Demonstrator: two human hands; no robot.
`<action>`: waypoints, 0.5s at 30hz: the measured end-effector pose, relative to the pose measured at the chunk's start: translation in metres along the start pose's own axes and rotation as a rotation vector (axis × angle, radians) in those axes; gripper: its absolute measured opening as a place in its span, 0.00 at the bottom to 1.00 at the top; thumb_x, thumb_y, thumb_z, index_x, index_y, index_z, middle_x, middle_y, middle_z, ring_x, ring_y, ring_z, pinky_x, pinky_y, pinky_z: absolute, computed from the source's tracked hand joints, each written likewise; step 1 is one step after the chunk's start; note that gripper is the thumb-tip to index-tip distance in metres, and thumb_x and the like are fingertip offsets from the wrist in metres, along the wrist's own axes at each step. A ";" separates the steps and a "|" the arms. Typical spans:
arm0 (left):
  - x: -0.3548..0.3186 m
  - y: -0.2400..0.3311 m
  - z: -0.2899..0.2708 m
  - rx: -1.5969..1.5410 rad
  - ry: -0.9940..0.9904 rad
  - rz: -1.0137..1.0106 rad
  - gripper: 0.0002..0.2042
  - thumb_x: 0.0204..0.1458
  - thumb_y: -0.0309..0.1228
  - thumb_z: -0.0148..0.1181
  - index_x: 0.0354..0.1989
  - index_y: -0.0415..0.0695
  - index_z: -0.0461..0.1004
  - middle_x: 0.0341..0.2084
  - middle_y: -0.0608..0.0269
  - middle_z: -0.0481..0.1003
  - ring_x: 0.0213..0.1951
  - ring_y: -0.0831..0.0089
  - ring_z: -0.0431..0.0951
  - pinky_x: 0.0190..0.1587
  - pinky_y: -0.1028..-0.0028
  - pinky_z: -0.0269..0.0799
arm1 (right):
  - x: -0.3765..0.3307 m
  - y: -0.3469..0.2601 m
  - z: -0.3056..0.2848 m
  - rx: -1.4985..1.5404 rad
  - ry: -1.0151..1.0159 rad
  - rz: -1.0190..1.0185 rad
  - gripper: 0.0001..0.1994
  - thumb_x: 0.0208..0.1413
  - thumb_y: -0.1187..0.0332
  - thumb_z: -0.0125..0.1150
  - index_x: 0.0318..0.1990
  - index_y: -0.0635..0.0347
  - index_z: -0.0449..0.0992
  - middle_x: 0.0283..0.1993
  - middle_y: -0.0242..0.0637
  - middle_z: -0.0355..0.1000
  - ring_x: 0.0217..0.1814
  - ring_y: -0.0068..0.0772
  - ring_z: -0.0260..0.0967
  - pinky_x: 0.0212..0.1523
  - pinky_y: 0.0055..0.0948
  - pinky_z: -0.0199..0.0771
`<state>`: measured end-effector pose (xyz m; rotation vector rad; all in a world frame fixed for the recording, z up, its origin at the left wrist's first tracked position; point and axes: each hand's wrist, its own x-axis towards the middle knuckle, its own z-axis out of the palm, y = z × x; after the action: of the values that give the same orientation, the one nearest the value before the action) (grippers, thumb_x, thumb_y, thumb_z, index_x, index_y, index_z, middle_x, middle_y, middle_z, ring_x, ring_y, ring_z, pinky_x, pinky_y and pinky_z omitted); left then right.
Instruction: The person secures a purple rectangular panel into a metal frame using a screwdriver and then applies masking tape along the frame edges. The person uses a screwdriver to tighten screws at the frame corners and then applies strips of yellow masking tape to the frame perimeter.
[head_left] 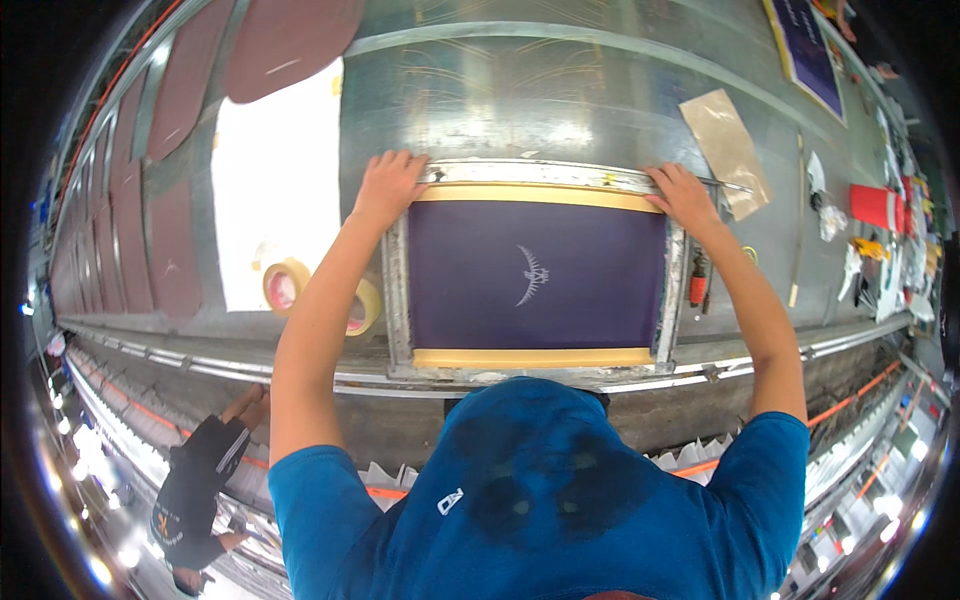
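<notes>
A screen-printing frame (397,290) with a worn metal rim lies flat on the table in front of my body. Its dark purple mesh (470,280) carries a pale curved, feathery design in the middle, and yellow tape (530,357) runs along the near and far edges. My left hand (392,185) grips the far left corner, its fingers curled over the rim. At the far right corner, my right hand (686,198) holds the rim in the same way. Beside the right hand, a thin rod (732,186) lies partly over a brown paper sheet (722,140).
Two tape rolls (286,286) sit by my left forearm, near a long white sheet (270,190). Dark red panels (290,45) lie at the far left. A red-handled tool (697,288) rests right of the frame; a red container (876,205) stands farther right. Another person (205,480) is behind left.
</notes>
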<state>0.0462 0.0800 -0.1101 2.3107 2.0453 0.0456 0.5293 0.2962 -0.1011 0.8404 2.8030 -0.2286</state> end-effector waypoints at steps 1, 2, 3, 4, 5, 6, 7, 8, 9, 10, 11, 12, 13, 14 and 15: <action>-0.002 0.000 0.000 0.065 -0.037 0.000 0.21 0.51 0.34 0.64 0.55 0.49 0.73 0.43 0.61 0.73 0.47 0.62 0.73 0.49 0.62 0.69 | 0.001 -0.004 -0.004 0.025 -0.013 -0.011 0.26 0.57 0.59 0.62 0.62 0.54 0.68 0.57 0.41 0.67 0.59 0.47 0.66 0.57 0.37 0.70; -0.003 -0.002 0.006 0.134 -0.068 0.007 0.22 0.51 0.30 0.64 0.56 0.48 0.72 0.43 0.60 0.72 0.47 0.61 0.73 0.48 0.62 0.70 | 0.004 -0.005 -0.006 0.048 -0.019 -0.016 0.26 0.56 0.63 0.63 0.62 0.55 0.67 0.57 0.41 0.67 0.59 0.47 0.66 0.57 0.36 0.70; -0.006 -0.004 0.010 0.202 -0.100 0.014 0.22 0.50 0.27 0.63 0.56 0.47 0.71 0.43 0.59 0.72 0.47 0.60 0.73 0.48 0.61 0.71 | 0.009 -0.007 -0.005 0.069 -0.006 -0.047 0.27 0.55 0.65 0.63 0.62 0.56 0.66 0.57 0.42 0.66 0.59 0.48 0.65 0.58 0.38 0.70; -0.001 -0.004 0.010 0.192 -0.106 -0.002 0.23 0.50 0.25 0.62 0.56 0.47 0.70 0.43 0.58 0.72 0.48 0.59 0.73 0.48 0.61 0.71 | 0.010 -0.005 -0.004 0.087 0.008 -0.062 0.28 0.54 0.68 0.63 0.62 0.57 0.65 0.58 0.42 0.66 0.60 0.48 0.64 0.59 0.39 0.70; -0.002 0.001 0.009 0.172 -0.118 -0.019 0.23 0.49 0.24 0.62 0.57 0.46 0.70 0.44 0.57 0.72 0.48 0.58 0.74 0.47 0.61 0.72 | 0.004 -0.004 -0.001 0.104 0.012 -0.077 0.29 0.52 0.71 0.64 0.63 0.58 0.65 0.58 0.43 0.66 0.60 0.49 0.64 0.60 0.40 0.69; -0.003 0.003 0.007 0.152 -0.130 -0.035 0.23 0.49 0.22 0.61 0.57 0.45 0.69 0.44 0.56 0.72 0.48 0.57 0.74 0.47 0.60 0.73 | -0.001 0.000 0.003 0.121 0.044 -0.039 0.30 0.50 0.78 0.61 0.63 0.60 0.64 0.59 0.43 0.65 0.61 0.50 0.63 0.62 0.42 0.68; -0.001 0.006 0.004 0.153 -0.162 -0.047 0.23 0.49 0.22 0.61 0.56 0.45 0.69 0.44 0.56 0.72 0.48 0.57 0.74 0.46 0.60 0.73 | -0.001 0.000 0.006 0.115 0.072 -0.038 0.30 0.49 0.79 0.60 0.63 0.60 0.64 0.59 0.44 0.65 0.61 0.50 0.63 0.62 0.42 0.68; 0.002 0.008 0.002 0.155 -0.194 -0.059 0.22 0.49 0.22 0.60 0.55 0.45 0.70 0.45 0.56 0.72 0.48 0.57 0.74 0.45 0.60 0.74 | -0.001 -0.001 0.011 0.110 0.100 -0.036 0.30 0.49 0.80 0.58 0.63 0.60 0.64 0.60 0.44 0.64 0.62 0.50 0.62 0.62 0.42 0.69; 0.006 0.009 -0.001 0.155 -0.226 -0.069 0.21 0.50 0.22 0.60 0.54 0.44 0.70 0.45 0.56 0.72 0.48 0.57 0.74 0.44 0.60 0.75 | -0.002 -0.002 0.015 0.104 0.127 -0.032 0.30 0.49 0.82 0.57 0.63 0.61 0.64 0.60 0.44 0.64 0.62 0.50 0.62 0.62 0.42 0.69; 0.010 0.011 -0.001 0.160 -0.227 -0.062 0.19 0.51 0.23 0.59 0.53 0.44 0.70 0.45 0.56 0.73 0.47 0.57 0.75 0.44 0.60 0.75 | -0.003 -0.003 0.015 0.101 0.125 -0.011 0.29 0.49 0.82 0.56 0.63 0.61 0.64 0.60 0.43 0.64 0.62 0.50 0.63 0.62 0.42 0.69; 0.017 0.012 -0.001 0.164 -0.227 -0.053 0.18 0.52 0.23 0.58 0.52 0.44 0.71 0.44 0.56 0.73 0.47 0.57 0.76 0.43 0.59 0.76 | -0.004 -0.004 0.016 0.097 0.122 0.012 0.29 0.49 0.83 0.54 0.62 0.61 0.64 0.60 0.43 0.64 0.61 0.50 0.63 0.61 0.42 0.69; 0.020 0.013 -0.002 0.169 -0.228 -0.042 0.16 0.53 0.24 0.58 0.51 0.44 0.71 0.44 0.56 0.74 0.46 0.56 0.77 0.42 0.58 0.77 | -0.004 -0.006 0.018 0.095 0.120 0.037 0.28 0.49 0.83 0.53 0.62 0.62 0.65 0.59 0.43 0.64 0.61 0.50 0.63 0.61 0.42 0.70; 0.020 0.015 -0.001 0.181 -0.273 -0.059 0.15 0.54 0.25 0.57 0.51 0.45 0.71 0.43 0.56 0.74 0.46 0.56 0.77 0.42 0.58 0.77 | -0.003 -0.008 0.020 0.114 0.119 0.038 0.27 0.50 0.83 0.53 0.61 0.62 0.66 0.58 0.43 0.65 0.61 0.50 0.63 0.60 0.42 0.70; 0.026 0.016 0.001 0.187 -0.308 -0.065 0.14 0.55 0.26 0.56 0.51 0.45 0.72 0.42 0.56 0.75 0.46 0.56 0.78 0.42 0.57 0.78 | 0.000 -0.008 0.021 0.124 0.117 0.049 0.26 0.50 0.83 0.52 0.60 0.62 0.66 0.57 0.43 0.65 0.60 0.49 0.64 0.60 0.42 0.71; 0.033 0.014 0.007 0.186 -0.343 -0.066 0.14 0.56 0.27 0.55 0.50 0.45 0.72 0.42 0.56 0.75 0.46 0.55 0.79 0.41 0.56 0.78 | 0.002 -0.005 0.021 0.129 0.109 0.067 0.25 0.50 0.83 0.52 0.59 0.62 0.67 0.56 0.43 0.65 0.60 0.49 0.64 0.59 0.43 0.71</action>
<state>0.0642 0.1114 -0.1168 2.1565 2.0164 -0.5264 0.5278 0.2886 -0.1215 1.0032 2.8793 -0.3673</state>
